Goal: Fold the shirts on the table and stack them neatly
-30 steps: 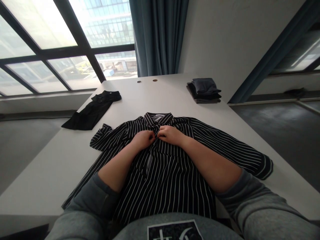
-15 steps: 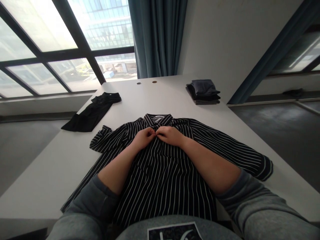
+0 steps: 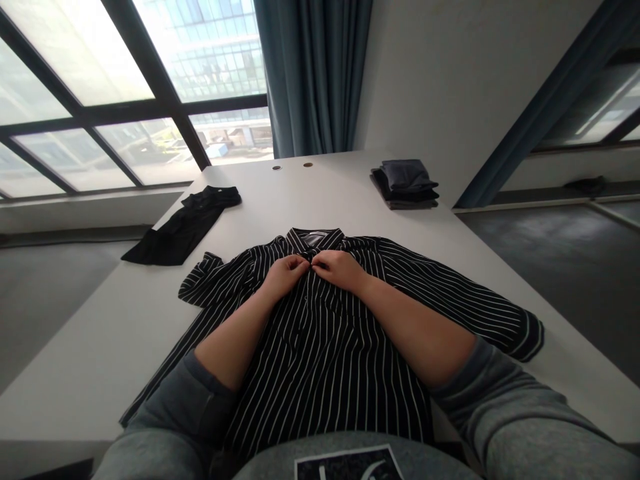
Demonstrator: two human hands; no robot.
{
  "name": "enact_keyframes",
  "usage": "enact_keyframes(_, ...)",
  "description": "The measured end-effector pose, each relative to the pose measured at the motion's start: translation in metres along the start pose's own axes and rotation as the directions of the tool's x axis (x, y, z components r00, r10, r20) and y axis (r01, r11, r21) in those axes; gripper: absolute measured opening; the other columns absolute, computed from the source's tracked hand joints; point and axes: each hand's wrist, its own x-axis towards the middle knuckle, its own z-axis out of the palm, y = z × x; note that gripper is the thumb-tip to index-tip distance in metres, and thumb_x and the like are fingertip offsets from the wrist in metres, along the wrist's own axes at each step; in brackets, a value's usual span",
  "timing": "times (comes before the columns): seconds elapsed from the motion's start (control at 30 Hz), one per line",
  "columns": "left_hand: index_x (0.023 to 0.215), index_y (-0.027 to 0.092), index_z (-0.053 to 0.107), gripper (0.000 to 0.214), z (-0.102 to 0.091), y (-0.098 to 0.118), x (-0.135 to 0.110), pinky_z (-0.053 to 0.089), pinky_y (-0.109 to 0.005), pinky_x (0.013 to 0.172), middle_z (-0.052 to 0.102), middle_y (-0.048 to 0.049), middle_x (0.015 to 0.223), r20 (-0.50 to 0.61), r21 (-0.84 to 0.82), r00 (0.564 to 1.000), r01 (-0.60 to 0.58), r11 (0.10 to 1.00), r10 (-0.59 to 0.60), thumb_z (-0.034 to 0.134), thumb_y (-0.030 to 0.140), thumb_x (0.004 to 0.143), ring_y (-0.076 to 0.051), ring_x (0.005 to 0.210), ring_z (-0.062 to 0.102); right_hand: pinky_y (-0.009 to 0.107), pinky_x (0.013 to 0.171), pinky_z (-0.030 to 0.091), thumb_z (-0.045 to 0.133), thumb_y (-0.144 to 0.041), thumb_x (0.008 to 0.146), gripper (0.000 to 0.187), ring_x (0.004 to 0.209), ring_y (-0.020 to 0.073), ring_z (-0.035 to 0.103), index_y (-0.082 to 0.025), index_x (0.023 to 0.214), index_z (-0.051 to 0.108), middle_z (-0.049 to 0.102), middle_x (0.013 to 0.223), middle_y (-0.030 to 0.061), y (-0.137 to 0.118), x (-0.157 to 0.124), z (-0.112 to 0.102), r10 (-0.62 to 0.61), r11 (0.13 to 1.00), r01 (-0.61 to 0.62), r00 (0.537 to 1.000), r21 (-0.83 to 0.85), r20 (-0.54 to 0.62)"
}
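Observation:
A black shirt with thin white stripes [image 3: 330, 360] lies spread face up on the white table [image 3: 100, 333], collar away from me. My left hand [image 3: 285, 275] and my right hand [image 3: 340, 268] meet just below the collar. Both have their fingers curled and pinch the shirt's front edges where they come together. My forearms rest along the shirt's front, grey sleeves pushed up to the elbows.
A plain black garment [image 3: 180, 227] lies loose near the table's far left edge. A folded stack of dark clothes [image 3: 406, 183] sits at the far right. Windows and a blue curtain [image 3: 315, 73] stand behind the table.
Both hands have crept slightly up the shirt front toward the collar. The gap in the placket lower down has come together.

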Motion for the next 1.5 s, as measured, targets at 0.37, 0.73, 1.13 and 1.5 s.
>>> enact_keyframes(0.37, 0.081, 0.021, 0.073, 0.007, 0.002, 0.007, -0.003, 0.049, -0.029, 0.076, 0.077, 0.0007, 0.083, -0.04, 0.222, 0.999, 0.003, 0.975, 0.007, 0.067, 0.023, 0.085, -0.017, 0.08, 0.07, 0.03, 0.084, 0.051, 0.066, -0.013, 0.094, 0.013, 0.09, 0.0188, 0.069, -0.019, 0.1, 0.075, 0.076, 0.097, 0.0053, 0.003, 0.001, -0.002, -0.035, 0.996, 0.036, 0.999, 0.083, -0.009)
enact_keyframes(0.73, 0.086, 0.021, 0.07, 0.002, 0.005, 0.001, -0.002, 0.05, -0.028, 0.077, 0.076, 0.0008, 0.085, -0.052, 0.166, 0.998, -0.02, 0.986, 0.029, 0.069, 0.022, 0.086, -0.016, 0.08, 0.07, 0.028, 0.079, 0.047, 0.06, -0.009, 0.092, 0.014, 0.082, 0.0167, 0.064, -0.018, 0.091, 0.071, 0.072, 0.089, 0.0037, 0.001, 0.003, -0.005, 0.039, 0.98, -0.043, 0.999, 0.193, 0.027)
enact_keyframes(1.13, 0.092, 0.024, 0.067, 0.006, -0.002, 0.006, -0.004, 0.051, -0.028, 0.076, 0.076, 0.0036, 0.084, -0.018, 0.204, 0.995, -0.096, 0.974, 0.102, 0.069, 0.02, 0.087, -0.016, 0.079, 0.071, 0.027, 0.067, 0.041, 0.061, -0.024, 0.093, 0.013, 0.067, 0.0136, 0.054, -0.017, 0.091, 0.072, 0.066, 0.076, -0.0001, 0.003, 0.003, -0.009, 0.159, 0.914, -0.189, 0.981, 0.359, 0.112)
enact_keyframes(1.5, 0.098, 0.025, 0.077, 0.012, 0.002, 0.014, -0.008, 0.055, -0.029, 0.088, 0.081, 0.0009, 0.098, 0.059, 0.354, 0.981, -0.196, 0.914, 0.187, 0.067, 0.023, 0.092, -0.018, 0.089, 0.075, 0.026, 0.066, 0.041, 0.061, -0.027, 0.09, 0.017, 0.067, 0.0136, 0.055, -0.016, 0.087, 0.072, 0.066, 0.075, 0.0003, 0.0, 0.005, -0.012, 0.225, 0.892, -0.276, 0.958, 0.359, 0.177)
